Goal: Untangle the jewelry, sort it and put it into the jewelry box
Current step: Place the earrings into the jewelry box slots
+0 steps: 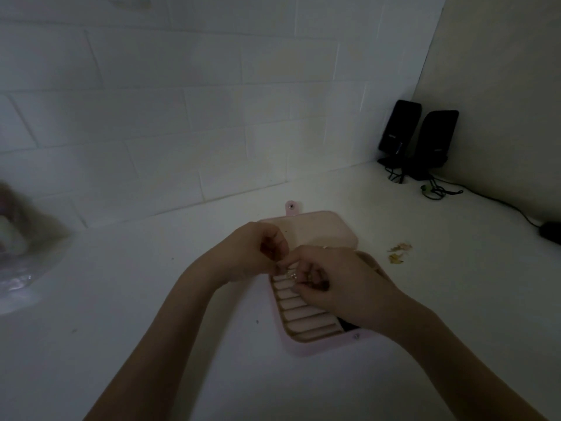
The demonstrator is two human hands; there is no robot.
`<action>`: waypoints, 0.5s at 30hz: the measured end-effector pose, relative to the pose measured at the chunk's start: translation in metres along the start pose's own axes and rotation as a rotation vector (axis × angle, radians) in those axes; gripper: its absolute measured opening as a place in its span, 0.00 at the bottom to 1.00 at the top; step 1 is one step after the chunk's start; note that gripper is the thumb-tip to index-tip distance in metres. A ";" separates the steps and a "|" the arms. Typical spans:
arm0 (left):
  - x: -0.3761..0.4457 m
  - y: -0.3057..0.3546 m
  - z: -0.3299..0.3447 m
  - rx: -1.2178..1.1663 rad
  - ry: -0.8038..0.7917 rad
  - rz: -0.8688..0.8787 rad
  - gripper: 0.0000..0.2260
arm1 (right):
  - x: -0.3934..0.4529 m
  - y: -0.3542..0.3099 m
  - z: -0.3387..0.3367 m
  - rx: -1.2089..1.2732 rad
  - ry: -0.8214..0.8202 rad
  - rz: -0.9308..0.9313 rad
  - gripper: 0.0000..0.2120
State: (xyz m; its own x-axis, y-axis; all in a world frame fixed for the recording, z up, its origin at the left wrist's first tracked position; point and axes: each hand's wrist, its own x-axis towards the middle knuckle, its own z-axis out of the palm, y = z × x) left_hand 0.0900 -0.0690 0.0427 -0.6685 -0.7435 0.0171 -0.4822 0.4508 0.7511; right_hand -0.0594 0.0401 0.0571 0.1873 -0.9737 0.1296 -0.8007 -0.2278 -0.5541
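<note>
Pink case: the jewelry box (306, 344) lies open on the white counter (151, 329), lid (321, 229) folded back toward the tiled wall (182, 117), its snap tab (292, 207) pointing that way.
Ring rolls: pale padded rows (299, 314) fill the near-left part of the box; the rest is hidden under the right hand.
Left hand: the left hand (252, 253) hovers over the box's far-left corner, fingers curled in, fingertips (277, 264) pinched together; what they hold is too small and dim to tell.
Right hand: the right hand (340, 284) lies across the box, fingers bent down onto the rolls, touching the left fingertips.
Jewelry: a small glinting piece (292, 275) sits between both hands' fingertips, just above the top rolls.
Loose bits: gold-coloured pieces (398, 253) lie on the counter right of the box.
Corner: two black speakers (419, 138) with cables (440, 189).
</note>
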 end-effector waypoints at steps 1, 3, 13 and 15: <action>0.000 0.000 0.000 -0.003 0.001 0.000 0.11 | 0.000 0.000 0.000 0.027 -0.003 0.004 0.17; 0.001 -0.002 0.001 -0.011 0.002 -0.001 0.10 | -0.002 0.000 -0.001 0.102 -0.025 0.014 0.20; -0.001 -0.002 -0.002 -0.091 -0.019 -0.005 0.10 | 0.005 0.036 -0.027 0.198 0.254 0.101 0.06; -0.002 -0.002 -0.003 -0.132 -0.027 -0.007 0.11 | 0.007 0.054 -0.036 0.115 0.383 0.179 0.05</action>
State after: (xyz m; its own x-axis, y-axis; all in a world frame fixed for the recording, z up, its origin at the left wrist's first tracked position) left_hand 0.0935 -0.0700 0.0433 -0.6811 -0.7322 -0.0046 -0.4095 0.3757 0.8314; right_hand -0.1217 0.0212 0.0573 -0.1912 -0.9324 0.3068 -0.7285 -0.0747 -0.6810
